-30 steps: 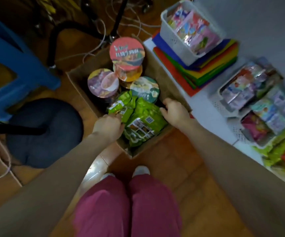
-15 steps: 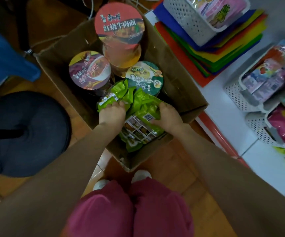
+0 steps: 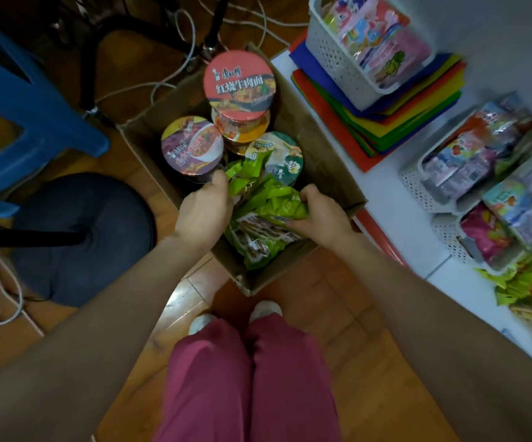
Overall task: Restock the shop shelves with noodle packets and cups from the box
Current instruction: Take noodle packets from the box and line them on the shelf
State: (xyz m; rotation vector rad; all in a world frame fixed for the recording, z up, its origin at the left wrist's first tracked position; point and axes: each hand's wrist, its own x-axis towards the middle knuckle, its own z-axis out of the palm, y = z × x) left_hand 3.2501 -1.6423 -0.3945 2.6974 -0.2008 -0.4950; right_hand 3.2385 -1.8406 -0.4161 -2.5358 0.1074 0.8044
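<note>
The cardboard box [image 3: 322,173] stands on the floor ahead of the person's feet, with the white shelf [image 3: 398,202] just beside it at three o'clock. The green noodle packets [image 3: 271,202] lie heaped in the box's six-o'clock end, not yet lifted clear of it.

The left hand [image 3: 202,212] comes onto the heap from nine o'clock, its fingers [image 3: 219,182] curled over the upper edge of a packet. The right hand [image 3: 320,215] closes in from three o'clock, thumb and fingers pinching crumpled film (how many packets each hand actually has is hidden). At the box's twelve o'clock a red-lidded cup [image 3: 239,81] sits on top of an orange cup [image 3: 242,130]. A purple-lidded cup [image 3: 191,145] stands at ten o'clock of the heap, and a green-lidded cup [image 3: 285,157] at one o'clock touches the packets.

The likely trouble is the grip. Slick wrappers squeezed from two sides can let a middle packet slide out as the bundle rises, and it would drop back into the box or onto the floor. A packet corner looks tucked against the green-lidded cup, so a quick pull could drag or tip that cup. A knock to the box wall might also unseat the red-lidded cup from its perch. The baskets [image 3: 338,55] on the shelf already look full, so forcing packets in could spill what they hold.
</note>
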